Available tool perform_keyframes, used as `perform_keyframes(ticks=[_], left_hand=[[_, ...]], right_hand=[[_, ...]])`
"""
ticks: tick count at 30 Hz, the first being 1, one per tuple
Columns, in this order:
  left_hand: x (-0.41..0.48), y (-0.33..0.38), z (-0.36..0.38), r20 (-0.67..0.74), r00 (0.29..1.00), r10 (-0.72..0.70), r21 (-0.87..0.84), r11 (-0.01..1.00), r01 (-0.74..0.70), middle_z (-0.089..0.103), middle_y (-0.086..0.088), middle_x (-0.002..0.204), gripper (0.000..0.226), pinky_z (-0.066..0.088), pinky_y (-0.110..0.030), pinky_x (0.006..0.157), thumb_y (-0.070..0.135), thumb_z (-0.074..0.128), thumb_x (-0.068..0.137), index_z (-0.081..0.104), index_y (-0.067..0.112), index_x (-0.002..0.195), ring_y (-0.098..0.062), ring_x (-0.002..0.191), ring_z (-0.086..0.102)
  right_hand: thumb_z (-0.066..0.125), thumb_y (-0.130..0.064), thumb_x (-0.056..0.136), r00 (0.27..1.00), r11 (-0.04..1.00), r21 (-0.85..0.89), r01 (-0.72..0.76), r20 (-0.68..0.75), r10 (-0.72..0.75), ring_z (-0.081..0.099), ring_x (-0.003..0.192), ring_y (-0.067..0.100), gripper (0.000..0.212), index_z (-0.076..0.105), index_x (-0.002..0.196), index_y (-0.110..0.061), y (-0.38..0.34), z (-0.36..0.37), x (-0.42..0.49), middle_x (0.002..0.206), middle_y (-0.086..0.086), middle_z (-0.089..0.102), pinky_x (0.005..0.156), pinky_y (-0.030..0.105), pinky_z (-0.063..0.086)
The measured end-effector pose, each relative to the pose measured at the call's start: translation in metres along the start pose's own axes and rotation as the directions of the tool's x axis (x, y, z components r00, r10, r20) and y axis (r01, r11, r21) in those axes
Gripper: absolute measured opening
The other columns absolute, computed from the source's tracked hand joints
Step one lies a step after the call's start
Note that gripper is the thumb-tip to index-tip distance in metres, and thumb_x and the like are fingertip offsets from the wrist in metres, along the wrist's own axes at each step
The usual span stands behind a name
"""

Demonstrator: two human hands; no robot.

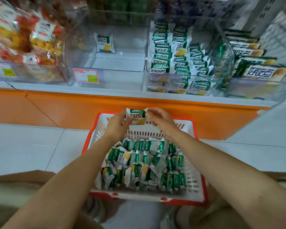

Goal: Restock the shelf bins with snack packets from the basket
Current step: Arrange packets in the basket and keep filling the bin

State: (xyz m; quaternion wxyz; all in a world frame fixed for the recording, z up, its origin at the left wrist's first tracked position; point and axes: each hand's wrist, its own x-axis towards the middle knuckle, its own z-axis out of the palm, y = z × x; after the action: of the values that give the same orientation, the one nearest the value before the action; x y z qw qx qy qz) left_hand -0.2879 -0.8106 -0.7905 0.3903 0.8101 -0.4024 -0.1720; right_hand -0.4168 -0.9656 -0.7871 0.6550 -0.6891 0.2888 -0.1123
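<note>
One snack packet (136, 116) is pinched by left hand (117, 123) and right hand (160, 118) above the basket (198, 177), squared, apparently, for the near-empty bin (106, 63).

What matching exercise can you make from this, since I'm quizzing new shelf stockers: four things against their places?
1. lone packet
2. held packet
3. basket
4. price label

A. on the floor
B. between left hand and right hand
C. stuck on the middle bin's front
D. inside the middle bin

Pairs: 1-D, 2-B, 3-A, 4-C.
</note>
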Motion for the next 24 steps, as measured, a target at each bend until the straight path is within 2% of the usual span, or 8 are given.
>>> perform_keyframes(ticks=[3,6,8,11,14,16,18,24], left_hand=[[-0.006,0.021,-0.003,0.063,0.998,0.027,-0.089,0.996,-0.021,0.063,0.003,0.088,0.015,0.044,-0.035,0.073,0.035,0.047,0.102,0.056,0.026,0.094,-0.017,0.084,0.059],[-0.005,0.047,-0.006,0.038,0.997,0.069,-0.134,0.989,-0.063,0.063,0.006,0.088,0.016,0.045,-0.036,0.073,0.034,0.047,0.102,0.060,0.025,0.099,-0.017,0.085,0.060],[-0.001,0.064,-0.011,0.026,0.995,0.093,-0.140,0.986,-0.089,0.065,0.005,0.088,0.017,0.047,-0.038,0.072,0.036,0.048,0.102,0.060,0.024,0.102,-0.020,0.085,0.062],[0.008,0.094,-0.019,-0.070,0.984,0.165,-0.113,0.978,-0.172,0.065,-0.002,0.093,0.025,0.048,-0.041,0.076,0.039,0.049,0.100,0.061,0.017,0.104,-0.021,0.088,0.061],[0.022,0.119,-0.028,-0.275,0.923,0.268,0.005,0.961,-0.277,0.064,0.002,0.111,0.026,0.046,-0.040,0.093,0.029,0.048,0.100,0.062,0.016,0.118,-0.016,0.106,0.057],[0.035,0.130,-0.034,-0.343,0.878,0.335,0.139,0.942,-0.305,0.063,-0.001,0.119,0.031,0.040,-0.044,0.101,0.030,0.045,0.098,0.061,0.016,0.121,-0.020,0.113,0.054],[0.050,0.136,-0.038,-0.342,0.863,0.372,0.241,0.922,-0.302,0.060,-0.004,0.126,0.034,0.034,-0.041,0.103,0.030,0.044,0.096,0.060,0.016,0.124,-0.024,0.120,0.051],[0.085,0.137,-0.037,-0.234,0.877,0.419,0.421,0.857,-0.297,0.036,-0.008,0.156,0.048,0.018,-0.047,0.120,0.025,0.049,0.100,0.043,0.011,0.146,-0.027,0.145,0.028]], right_hand=[[0.071,-0.017,0.087,0.993,0.991,-0.064,0.121,0.019,-0.120,0.062,0.096,0.015,0.040,0.058,0.125,-0.021,-0.021,-0.009,-0.011,0.111,0.006,0.062,0.077,0.019,0.053],[0.071,-0.016,0.088,0.971,0.947,-0.218,0.238,0.049,-0.233,0.060,0.089,0.031,0.026,0.063,0.112,-0.023,-0.043,-0.020,-0.024,0.107,0.023,0.059,0.077,0.032,0.053],[0.069,-0.015,0.089,0.959,0.926,-0.248,0.283,0.039,-0.282,0.057,0.076,0.024,0.020,0.064,0.109,-0.017,-0.058,-0.030,-0.031,0.085,0.015,0.055,0.068,0.033,0.050],[0.070,-0.013,0.089,0.923,0.892,-0.281,0.355,-0.044,-0.381,0.046,0.061,0.004,0.019,0.064,0.107,-0.014,-0.086,-0.051,-0.036,0.069,-0.006,0.042,0.061,0.019,0.041],[0.070,-0.013,0.089,0.868,0.862,-0.288,0.418,-0.153,-0.472,0.042,0.066,0.015,0.017,0.064,0.104,-0.017,-0.116,-0.077,-0.033,0.071,-0.002,0.039,0.067,0.029,0.045],[0.070,-0.017,0.089,0.812,0.834,-0.326,0.446,-0.245,-0.530,0.050,0.073,0.026,0.017,0.064,0.103,-0.021,-0.133,-0.096,-0.026,0.077,-0.004,0.048,0.075,0.040,0.050],[0.069,-0.018,0.090,0.761,0.811,-0.373,0.451,-0.313,-0.568,0.053,0.082,0.031,0.016,0.064,0.104,-0.022,-0.146,-0.113,-0.017,0.085,-0.007,0.053,0.080,0.045,0.050],[0.069,-0.017,0.090,0.721,0.793,-0.549,0.263,-0.434,-0.540,0.046,0.083,0.016,0.018,0.064,0.107,-0.016,-0.156,-0.141,0.027,0.098,-0.002,0.054,0.075,0.030,0.038]])
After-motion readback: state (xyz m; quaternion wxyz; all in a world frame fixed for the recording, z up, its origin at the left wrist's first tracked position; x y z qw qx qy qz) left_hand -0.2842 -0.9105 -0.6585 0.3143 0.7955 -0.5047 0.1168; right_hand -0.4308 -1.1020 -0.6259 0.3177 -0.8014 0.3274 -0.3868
